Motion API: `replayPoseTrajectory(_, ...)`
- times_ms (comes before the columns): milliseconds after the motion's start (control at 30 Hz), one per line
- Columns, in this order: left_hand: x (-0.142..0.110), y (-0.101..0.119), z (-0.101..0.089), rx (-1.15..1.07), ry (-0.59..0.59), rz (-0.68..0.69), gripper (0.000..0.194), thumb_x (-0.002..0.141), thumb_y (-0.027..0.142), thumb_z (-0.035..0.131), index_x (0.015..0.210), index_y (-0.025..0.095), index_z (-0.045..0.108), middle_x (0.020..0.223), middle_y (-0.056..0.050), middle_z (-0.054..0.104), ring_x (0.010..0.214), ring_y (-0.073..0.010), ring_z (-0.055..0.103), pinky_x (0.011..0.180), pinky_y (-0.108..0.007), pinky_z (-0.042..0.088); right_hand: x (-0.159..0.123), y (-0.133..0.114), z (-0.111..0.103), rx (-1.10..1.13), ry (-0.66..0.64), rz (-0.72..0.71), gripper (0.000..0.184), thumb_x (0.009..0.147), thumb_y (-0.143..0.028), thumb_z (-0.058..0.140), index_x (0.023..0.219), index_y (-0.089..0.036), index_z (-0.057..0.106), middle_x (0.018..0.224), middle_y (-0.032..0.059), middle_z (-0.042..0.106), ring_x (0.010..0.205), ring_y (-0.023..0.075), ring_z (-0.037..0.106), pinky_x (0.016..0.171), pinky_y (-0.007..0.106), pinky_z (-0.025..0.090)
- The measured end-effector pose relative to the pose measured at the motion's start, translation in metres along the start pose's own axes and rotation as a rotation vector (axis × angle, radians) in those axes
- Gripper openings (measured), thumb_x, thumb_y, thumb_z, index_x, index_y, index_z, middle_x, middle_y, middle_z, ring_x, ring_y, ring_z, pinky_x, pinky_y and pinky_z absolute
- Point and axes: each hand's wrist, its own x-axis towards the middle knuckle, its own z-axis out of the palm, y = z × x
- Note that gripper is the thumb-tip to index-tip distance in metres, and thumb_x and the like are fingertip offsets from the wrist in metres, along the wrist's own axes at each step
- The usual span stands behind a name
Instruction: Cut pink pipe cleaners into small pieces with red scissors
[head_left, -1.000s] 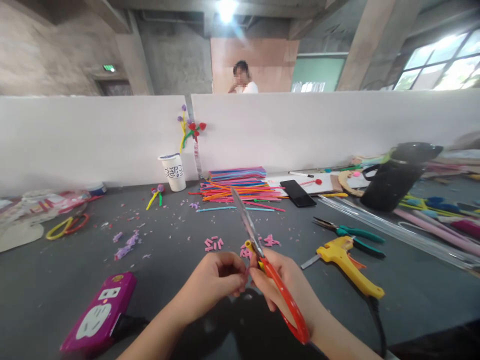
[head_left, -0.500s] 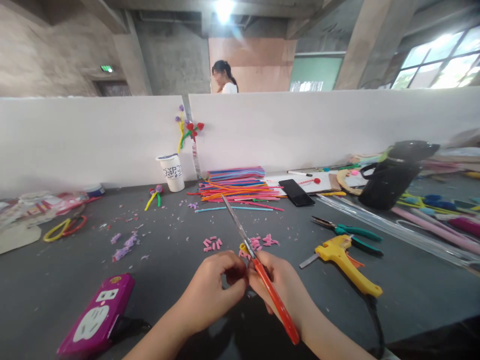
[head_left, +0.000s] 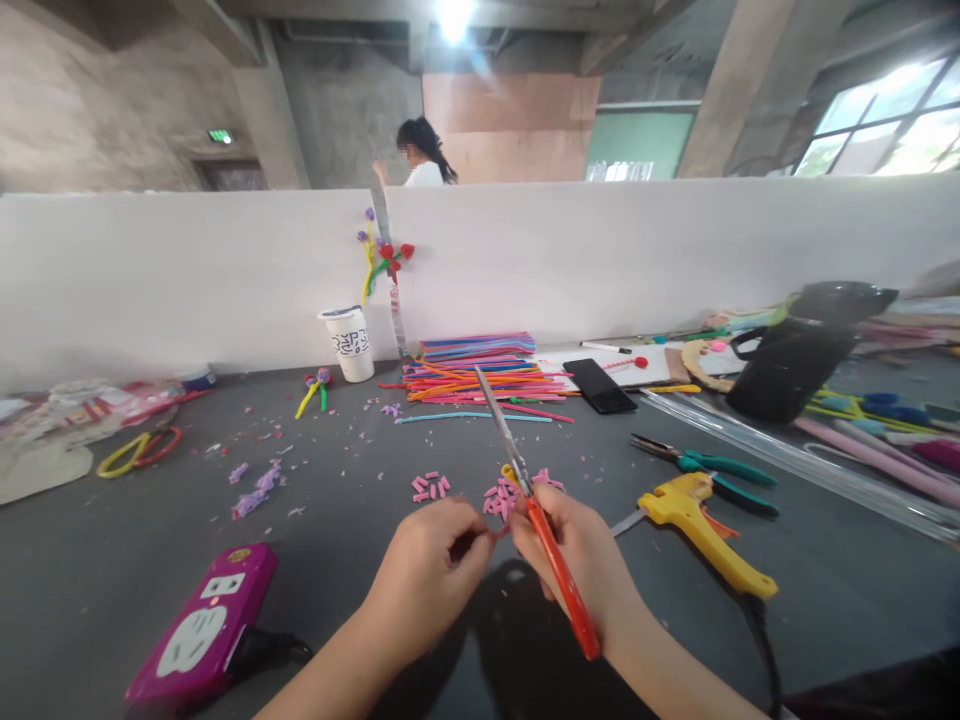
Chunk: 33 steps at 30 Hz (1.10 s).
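My right hand (head_left: pixel 581 565) is closed round the red and yellow handles of a pair of scissors (head_left: pixel 529 500), whose closed blades point up and away over the table. My left hand (head_left: pixel 435 575) is pinched shut on a small pink piece (head_left: pixel 501 533) just left of the scissors, fingertips nearly touching the right hand. Beyond both hands lie small heaps of cut pink bits (head_left: pixel 429 487) on the dark grey table (head_left: pixel 360 450).
A magenta power strip (head_left: pixel 195 625) lies at near left. A yellow glue gun (head_left: pixel 705 530) and green-handled pliers (head_left: pixel 705 468) lie at right. Coloured sticks (head_left: pixel 480 385), a phone (head_left: pixel 598 386), a white cup (head_left: pixel 349 343) and a black jug (head_left: pixel 795 352) stand by the white partition (head_left: pixel 187 270). A person stands behind it.
My hands and the scissors shifted slightly right and forward; the blades tilted more upright. The person behind the partition walked left.
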Motion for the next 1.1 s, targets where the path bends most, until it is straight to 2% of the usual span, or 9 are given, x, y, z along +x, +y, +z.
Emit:
replayPoseTrajectory(100, -0.0006, 0.0016, -0.0001, -0.094, 0.016, 0.045, 0.016, 0.071, 0.009, 0.046, 0.080, 0.019, 0.055, 0.072, -0.001, 0.056, 0.066, -0.0130, 0.051, 0.063, -0.025, 0.039, -0.0001, 0.0040, 0.0037, -0.039, -0.018, -0.018, 0.009, 0.065, -0.019, 0.046, 0.061, -0.022, 0.039, 0.045, -0.0087, 0.036, 0.038, 0.0076, 0.036, 0.040, 0.018, 0.029)
replayPoseTrajectory(267, -0.0004, 0.0021, 0.0008, -0.078, 0.010, 0.059, 0.014, 0.072, 0.009, 0.045, 0.071, 0.019, 0.055, 0.067, 0.000, 0.054, 0.063, -0.0127, 0.050, 0.062, -0.024, 0.040, -0.0013, 0.0032, 0.0081, -0.066, -0.015, -0.046, 0.009, 0.065, -0.017, 0.047, 0.060, -0.021, 0.040, 0.049, -0.0067, 0.039, 0.044, 0.0083, 0.037, 0.043, 0.018, 0.030)
replayPoseTrajectory(433, -0.0016, 0.0024, 0.0008, -0.033, 0.007, 0.046, 0.013, 0.073, 0.009, 0.045, 0.070, 0.018, 0.054, 0.066, 0.000, 0.054, 0.062, -0.0122, 0.050, 0.060, -0.024, 0.039, -0.0005, -0.0003, 0.0076, 0.090, -0.097, 0.057, 0.006, 0.067, -0.019, 0.045, 0.064, -0.021, 0.041, 0.041, -0.0095, 0.035, 0.035, 0.0077, 0.038, 0.038, 0.018, 0.031)
replayPoseTrajectory(600, -0.0027, 0.0031, 0.0011, 0.025, 0.001, 0.037, 0.013, 0.073, 0.010, 0.044, 0.068, 0.019, 0.053, 0.063, 0.001, 0.053, 0.060, -0.0122, 0.049, 0.058, -0.024, 0.037, 0.0012, 0.0009, 0.0068, 0.204, -0.105, 0.112, 0.008, 0.067, -0.023, 0.046, 0.064, -0.021, 0.039, 0.042, -0.0100, 0.036, 0.031, 0.0065, 0.036, 0.033, 0.017, 0.029)
replayPoseTrajectory(933, -0.0027, 0.0023, 0.0026, -0.024, 0.009, 0.035, 0.014, 0.069, 0.008, 0.045, 0.071, 0.018, 0.054, 0.067, -0.001, 0.055, 0.063, -0.0137, 0.050, 0.061, -0.025, 0.039, -0.0016, 0.0016, 0.0070, -0.040, -0.009, -0.048, 0.013, 0.063, -0.015, 0.046, 0.058, -0.021, 0.036, 0.048, -0.0073, 0.038, 0.041, 0.0073, 0.035, 0.041, 0.018, 0.029)
replayPoseTrajectory(1100, -0.0018, 0.0011, 0.0036, -0.036, 0.031, 0.037, 0.014, 0.070, 0.009, 0.045, 0.071, 0.018, 0.055, 0.067, -0.001, 0.055, 0.063, -0.0137, 0.051, 0.062, -0.025, 0.040, -0.0024, 0.0009, 0.0066, -0.019, -0.036, -0.017, 0.012, 0.065, -0.016, 0.046, 0.059, -0.022, 0.037, 0.046, -0.0083, 0.036, 0.038, 0.0073, 0.035, 0.040, 0.018, 0.029)
